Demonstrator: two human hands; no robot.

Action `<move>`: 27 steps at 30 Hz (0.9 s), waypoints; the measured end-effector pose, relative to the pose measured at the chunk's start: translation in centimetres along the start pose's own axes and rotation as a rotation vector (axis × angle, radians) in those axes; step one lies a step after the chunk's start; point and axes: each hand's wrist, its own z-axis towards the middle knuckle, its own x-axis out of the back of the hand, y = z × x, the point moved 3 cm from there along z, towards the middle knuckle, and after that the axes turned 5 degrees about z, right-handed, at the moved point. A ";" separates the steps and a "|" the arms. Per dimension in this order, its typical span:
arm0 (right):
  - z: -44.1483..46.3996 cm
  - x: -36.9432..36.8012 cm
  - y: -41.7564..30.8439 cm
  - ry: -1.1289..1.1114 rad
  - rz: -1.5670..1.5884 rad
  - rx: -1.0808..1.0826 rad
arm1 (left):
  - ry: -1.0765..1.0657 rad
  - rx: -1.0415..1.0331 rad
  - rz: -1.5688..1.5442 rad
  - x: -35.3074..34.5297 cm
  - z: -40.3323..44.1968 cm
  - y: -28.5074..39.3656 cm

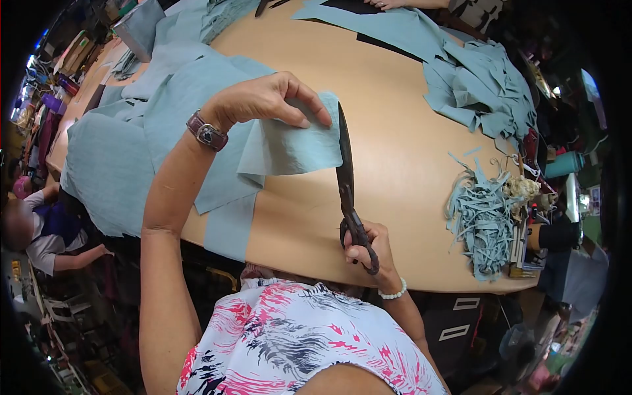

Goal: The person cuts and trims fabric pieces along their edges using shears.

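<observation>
Pinched between the thumb and fingers of my left hand (276,99) is a pale blue-green piece of leather-like sheet (299,148), raised above the table. My right hand (370,253) grips the handles of large dark scissors (347,178), blades pointing away from me. The blades lie along the right edge of the piece; whether they are parted is hard to make out. Under and beyond my left arm spread large sheets of the same material (178,118), one strip of it (230,227) reaching the table's near edge.
Thin cut strips (484,220) form a heap at the right of the tan table (395,164). Larger scraps (480,85) pile up at the far right. Another person's hand (388,3) rests at the far edge. A seated person (49,227) is at the left.
</observation>
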 end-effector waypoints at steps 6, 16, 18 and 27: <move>0.4 -0.4 0.1 0.019 -0.004 0.003 | 0.001 -0.001 0.024 -0.1 0.1 -0.2; 0.3 -0.7 -0.1 0.025 0.009 0.002 | 0.001 -0.013 0.044 -0.2 -0.1 -0.2; 0.2 -0.7 0.1 0.031 0.003 0.006 | -0.003 -0.022 0.048 -0.1 -0.1 -0.2; -0.5 -0.4 1.2 0.053 -0.072 -0.002 | -0.022 0.006 0.052 -0.3 -0.2 -0.2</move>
